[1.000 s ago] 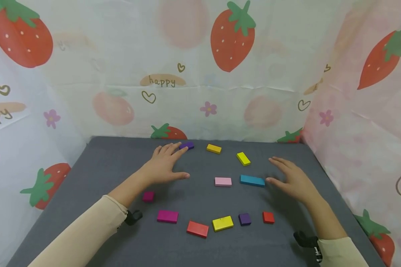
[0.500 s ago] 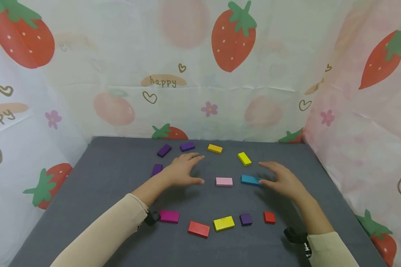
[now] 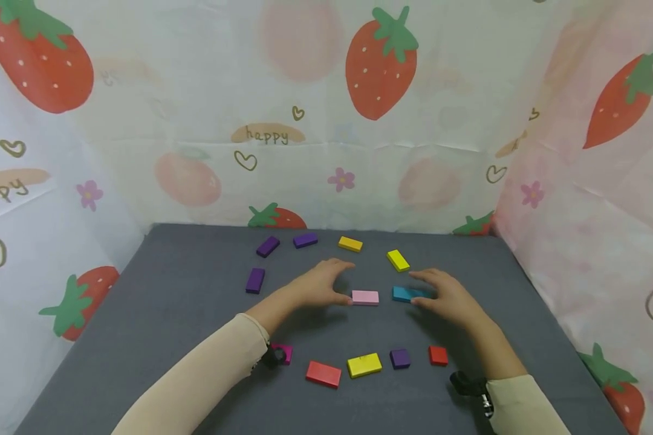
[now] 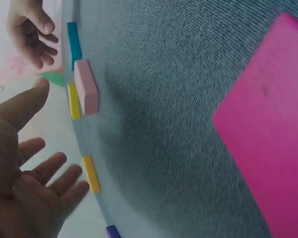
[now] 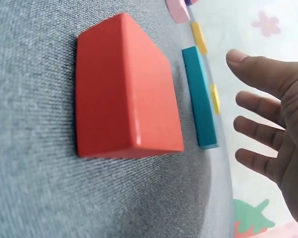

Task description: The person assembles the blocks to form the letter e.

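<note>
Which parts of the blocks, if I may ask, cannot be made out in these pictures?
Head: magenta block, left part behind the left wrist camera.
Head: blue block, partly behind the right hand.
Left wrist: purple block, cut by the bottom edge.
Right wrist: pink block, cut by the top edge.

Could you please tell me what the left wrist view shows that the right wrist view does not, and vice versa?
Only the left wrist view shows the left hand and the magenta block, close up. Only the right wrist view shows the red block, close up. Both share the right hand, blue block, pink block, yellow block, orange block, gray cloth and printed backdrop; each also catches a purple block, perhaps not the same one.
</note>
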`<state>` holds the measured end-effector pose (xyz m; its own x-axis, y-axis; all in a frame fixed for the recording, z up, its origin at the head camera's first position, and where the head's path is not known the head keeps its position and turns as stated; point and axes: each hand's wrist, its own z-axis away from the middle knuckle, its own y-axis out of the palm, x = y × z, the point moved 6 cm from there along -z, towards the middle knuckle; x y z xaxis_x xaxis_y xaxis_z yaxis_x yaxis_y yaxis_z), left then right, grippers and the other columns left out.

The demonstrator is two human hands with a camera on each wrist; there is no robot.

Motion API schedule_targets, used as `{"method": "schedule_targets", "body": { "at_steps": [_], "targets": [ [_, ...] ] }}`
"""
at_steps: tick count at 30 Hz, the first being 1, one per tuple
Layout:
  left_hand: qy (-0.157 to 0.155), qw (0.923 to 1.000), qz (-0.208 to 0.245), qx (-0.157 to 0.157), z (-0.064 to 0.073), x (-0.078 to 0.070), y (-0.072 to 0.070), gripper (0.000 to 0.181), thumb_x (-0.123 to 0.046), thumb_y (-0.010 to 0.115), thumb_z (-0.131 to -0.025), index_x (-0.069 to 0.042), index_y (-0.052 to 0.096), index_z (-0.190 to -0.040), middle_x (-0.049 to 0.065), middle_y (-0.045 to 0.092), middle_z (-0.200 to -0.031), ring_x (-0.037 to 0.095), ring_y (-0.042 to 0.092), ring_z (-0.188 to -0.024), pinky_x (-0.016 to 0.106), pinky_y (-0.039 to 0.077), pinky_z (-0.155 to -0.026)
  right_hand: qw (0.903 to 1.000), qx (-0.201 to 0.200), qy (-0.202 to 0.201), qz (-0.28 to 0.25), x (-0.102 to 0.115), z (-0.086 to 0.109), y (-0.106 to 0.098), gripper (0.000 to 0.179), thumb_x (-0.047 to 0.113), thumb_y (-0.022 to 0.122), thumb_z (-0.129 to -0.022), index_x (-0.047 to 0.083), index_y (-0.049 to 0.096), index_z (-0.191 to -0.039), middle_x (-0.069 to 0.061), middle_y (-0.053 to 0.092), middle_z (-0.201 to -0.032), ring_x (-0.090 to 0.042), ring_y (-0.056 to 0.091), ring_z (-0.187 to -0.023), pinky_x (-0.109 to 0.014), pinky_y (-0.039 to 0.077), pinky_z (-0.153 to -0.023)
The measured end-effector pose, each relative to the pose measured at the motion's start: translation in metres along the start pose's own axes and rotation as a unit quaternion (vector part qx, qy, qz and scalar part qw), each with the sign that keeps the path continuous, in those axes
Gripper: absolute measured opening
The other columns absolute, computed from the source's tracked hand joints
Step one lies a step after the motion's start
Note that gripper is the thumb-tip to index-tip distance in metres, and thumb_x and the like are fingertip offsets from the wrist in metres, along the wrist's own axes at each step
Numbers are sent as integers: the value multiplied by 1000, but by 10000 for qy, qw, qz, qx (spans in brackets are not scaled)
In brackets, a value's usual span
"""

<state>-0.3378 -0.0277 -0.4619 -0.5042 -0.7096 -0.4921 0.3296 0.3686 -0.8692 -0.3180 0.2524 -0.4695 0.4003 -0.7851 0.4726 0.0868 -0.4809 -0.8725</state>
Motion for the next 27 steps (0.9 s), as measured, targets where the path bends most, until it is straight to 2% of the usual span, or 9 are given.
{"method": "schedule_targets", "body": {
  "at_steps": [4,13,18,27],
  "targets": [
    [184,9997,146,70,-9,-2,10,78,-38,78,-90,-11,44,-154,11,47,-156,28,41,-146,45,32,-121,10000,44,-12,-17,-1,0,4,59,24,81,-89,10,61,-143,-17,57,-141,-42,50,-132,-64,40,-107],
    [91,9991,389,103,-24,-3,24,69,-35,78,-92,-14,50,-151,5,55,-150,22,51,-138,42,38,-117,9995,152,-197,203,2,-4,12,50,22,81,-89,9,67,-136,-15,61,-131,-39,53,-122,-62,45,-101],
    [77,9977,660,153,-28,-5,31,62,-30,79,-91,-13,56,-147,3,60,-144,18,57,-132,38,43,-113,9993,283,-118,233,1,-5,16,49,24,80,-90,10,68,-135,-13,62,-127,-36,54,-119,-59,46,-100],
    [70,9964,847,33,-36,-8,36,56,-24,83,-88,-12,63,-139,2,67,-135,15,62,-123,34,47,-108,9993,287,-11,230,-2,-11,19,45,22,78,-92,11,68,-135,-12,62,-127,-34,54,-118,-58,45,-101]
  ]
}}
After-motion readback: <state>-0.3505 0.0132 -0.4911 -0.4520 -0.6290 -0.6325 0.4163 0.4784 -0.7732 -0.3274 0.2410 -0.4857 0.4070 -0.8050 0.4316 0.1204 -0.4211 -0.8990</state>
